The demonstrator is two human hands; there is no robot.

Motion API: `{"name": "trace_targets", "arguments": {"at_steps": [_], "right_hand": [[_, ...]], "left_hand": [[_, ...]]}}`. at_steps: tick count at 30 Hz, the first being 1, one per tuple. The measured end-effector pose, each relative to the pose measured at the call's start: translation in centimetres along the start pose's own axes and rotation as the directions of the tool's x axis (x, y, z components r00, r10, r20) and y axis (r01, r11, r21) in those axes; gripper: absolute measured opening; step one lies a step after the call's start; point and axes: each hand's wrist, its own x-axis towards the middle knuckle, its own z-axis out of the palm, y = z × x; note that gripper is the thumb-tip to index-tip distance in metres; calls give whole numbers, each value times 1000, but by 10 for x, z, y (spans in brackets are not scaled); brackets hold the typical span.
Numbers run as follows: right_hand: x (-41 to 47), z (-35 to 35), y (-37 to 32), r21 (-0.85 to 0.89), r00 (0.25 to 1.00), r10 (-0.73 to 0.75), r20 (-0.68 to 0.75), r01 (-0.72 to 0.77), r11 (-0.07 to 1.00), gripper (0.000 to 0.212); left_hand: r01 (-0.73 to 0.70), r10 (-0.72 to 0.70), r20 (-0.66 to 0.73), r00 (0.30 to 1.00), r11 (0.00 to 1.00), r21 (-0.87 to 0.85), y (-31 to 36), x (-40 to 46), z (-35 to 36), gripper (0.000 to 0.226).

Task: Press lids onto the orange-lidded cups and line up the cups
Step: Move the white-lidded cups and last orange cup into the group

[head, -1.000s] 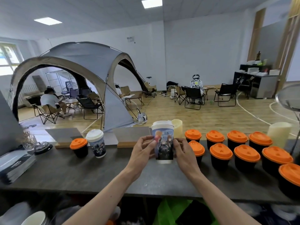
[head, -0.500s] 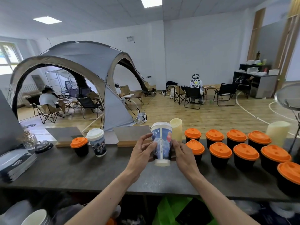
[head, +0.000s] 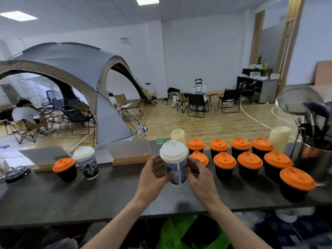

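Both hands are clamped on one white-lidded printed cup, the left hand curled round its left side and the right hand round its right, holding it tilted just above the dark counter. Right of it the orange-lidded cups crowd in two rough rows; the nearest one sits half hidden behind the right hand's fingers. One more orange-lidded cup stands far left, touching or nearly touching a second white-lidded cup. Behind the held cup stands a cream candle, a taller one beyond the rows. A metal tin of utensils closes off the right end. Wooden-edged boards line the counter's back edge.
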Motion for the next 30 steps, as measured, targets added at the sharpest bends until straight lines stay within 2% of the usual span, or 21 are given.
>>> {"name": "trace_targets", "arguments": {"at_steps": [5,9,11,14,18,22,26,28,30], "right_hand": [[-30,-57,19,-52,993,36,-110,-42,998,44],[-48,-116,32,-144,968,50,-246,-87,986,37],[-56,-146,41,-181,948,62,-312,-123,976,38],[-62,-182,51,-259,931,71,-358,-171,951,43],[-60,-211,57,-329,939,100,-329,-213,920,50],[-55,-224,69,-342,940,162,-301,-264,902,50],[-53,-225,79,-380,943,173,-284,-276,883,61],[-56,-226,78,-371,940,176,-293,-281,885,58],[-64,-224,73,-385,918,115,-379,-270,883,44]], "left_hand": [[2,-1,137,991,1000,-5,-20,2,65,70],[-27,30,270,962,1000,-15,-19,4,131,68],[-47,45,294,955,999,-2,-15,3,166,69],[-54,54,289,956,999,-9,-9,1,214,67],[-36,41,249,968,999,-28,-10,-3,258,62],[0,4,209,978,1000,-18,-18,-3,276,62],[8,-15,210,978,999,34,-28,-4,280,56],[10,-24,212,977,998,66,-32,-5,279,56],[11,-30,204,979,996,92,-35,-6,275,56]]}}
